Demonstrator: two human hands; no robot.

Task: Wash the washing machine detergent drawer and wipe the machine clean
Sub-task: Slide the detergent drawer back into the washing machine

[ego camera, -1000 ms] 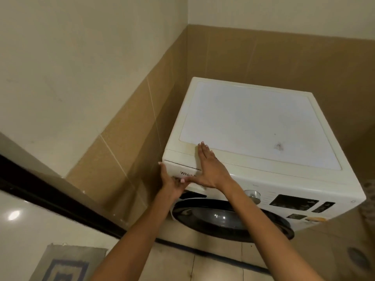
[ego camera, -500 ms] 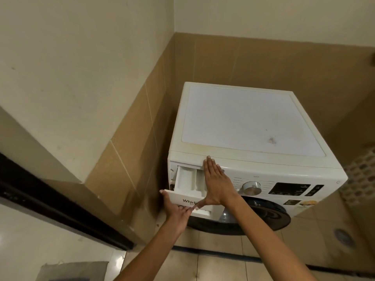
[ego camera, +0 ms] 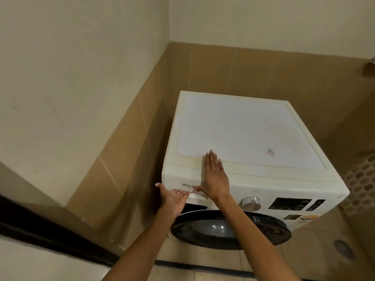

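A white front-loading washing machine [ego camera: 253, 128] stands in a tiled corner. Its detergent drawer [ego camera: 176, 182], at the front's upper left with a brand name on it, sits flush in the panel. My left hand [ego camera: 172, 197] holds the drawer's front from below, thumb at its left corner and fingertips tucked into the handle recess. My right hand [ego camera: 214, 175] lies flat with straight fingers on the machine's top front edge, just right of the drawer. A brown stain [ego camera: 269, 152] marks the top.
A tiled wall [ego camera: 121, 149] runs close along the machine's left side. The dark round door [ego camera: 223, 230] is shut below the drawer. A dial [ego camera: 250, 203] and display [ego camera: 288, 203] sit to the right. A perforated white basket [ego camera: 363, 183] and a floor drain [ego camera: 344, 249] are at right.
Half a second ago the drawer was pulled partway out; now it is back in, flush with the panel. My right hand has shifted up onto the machine's top edge.
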